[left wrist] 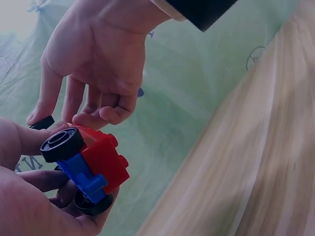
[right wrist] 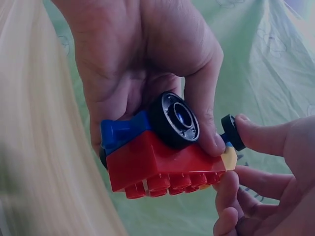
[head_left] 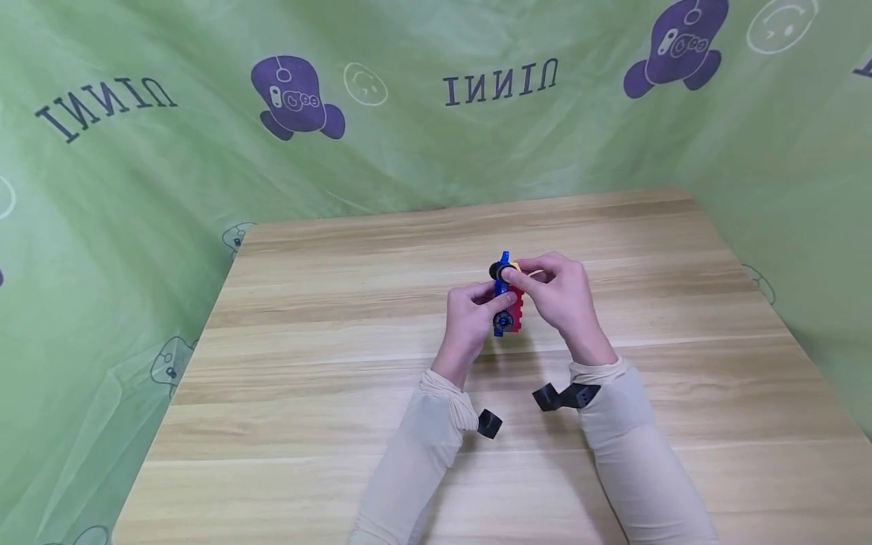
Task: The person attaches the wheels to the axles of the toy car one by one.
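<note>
A toy car of building blocks is held above the wooden table. It has a blue chassis (left wrist: pixel 78 172), black wheels (right wrist: pixel 174 120), a red studded brick (head_left: pixel 515 314) and a yellow brick (right wrist: pixel 228 160) at the far end. In the head view the car is tipped on its side, studs to the right. My left hand (head_left: pixel 470 318) grips the chassis, thumb across the middle between the wheels. At the far end, my right hand (head_left: pixel 562 291) pinches the car, thumb against a far wheel (right wrist: pixel 233 132) and fingertips at the yellow brick.
The light wooden table (head_left: pixel 306 363) spreads around both arms. Behind it and along the sides hangs a green printed curtain (head_left: pixel 422 151). Black wrist cameras (head_left: pixel 489 424) stick out from both sleeved forearms over the table.
</note>
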`<state>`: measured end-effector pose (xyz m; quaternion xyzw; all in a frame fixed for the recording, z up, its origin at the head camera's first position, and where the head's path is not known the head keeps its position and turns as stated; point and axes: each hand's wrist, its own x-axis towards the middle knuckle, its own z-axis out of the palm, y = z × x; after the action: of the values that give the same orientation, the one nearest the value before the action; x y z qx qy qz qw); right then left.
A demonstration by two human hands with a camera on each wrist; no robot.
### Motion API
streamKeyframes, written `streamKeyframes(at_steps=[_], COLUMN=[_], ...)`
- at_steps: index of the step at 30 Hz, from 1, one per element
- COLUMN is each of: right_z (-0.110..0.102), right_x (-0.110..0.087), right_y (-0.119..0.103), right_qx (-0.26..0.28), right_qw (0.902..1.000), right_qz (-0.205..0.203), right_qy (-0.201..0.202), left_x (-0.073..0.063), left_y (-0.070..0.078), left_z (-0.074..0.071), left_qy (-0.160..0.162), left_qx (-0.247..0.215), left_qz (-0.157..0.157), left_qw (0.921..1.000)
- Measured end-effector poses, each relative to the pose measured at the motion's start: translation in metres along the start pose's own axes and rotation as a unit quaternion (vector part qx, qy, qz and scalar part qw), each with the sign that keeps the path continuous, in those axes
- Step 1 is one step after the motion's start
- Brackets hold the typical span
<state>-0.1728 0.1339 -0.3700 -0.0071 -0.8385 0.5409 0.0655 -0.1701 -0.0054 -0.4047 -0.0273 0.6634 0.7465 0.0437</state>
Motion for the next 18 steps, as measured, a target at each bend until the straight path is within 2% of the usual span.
streamKeyframes(at_steps=[5,10,13,18], right_z=[0.0032,0.0038,0.0042,0.0039], right_x=[-0.0006,-0.0001,0.0004,0.0013], right_y=[0.0004,0.0022,0.0033,0.0049], right_qx=[-0.004,-0.006,0.007,0.049], right_qw=[0.9998,0.9999,0.9998,0.9986], right_qz=[-0.014,0.000,0.014,0.020], right_qy=[0.017,0.016,0.011,0.003], left_x=[-0.0023,-0.0005,0.0019,0.0033], left_y=[-0.0002,-0.0027,-0.0036,-0.0031], left_z=[0.0011,0.0022,0.0004,-0.0033], left_qy=[0.006,0.006,0.005,-0.007], left_qx=[0.024,0.049,0.041,0.017], left_qz=[0.013,0.014,0.011,0.026], left_qw=[0.9996,0.9987,0.9991,0.9995])
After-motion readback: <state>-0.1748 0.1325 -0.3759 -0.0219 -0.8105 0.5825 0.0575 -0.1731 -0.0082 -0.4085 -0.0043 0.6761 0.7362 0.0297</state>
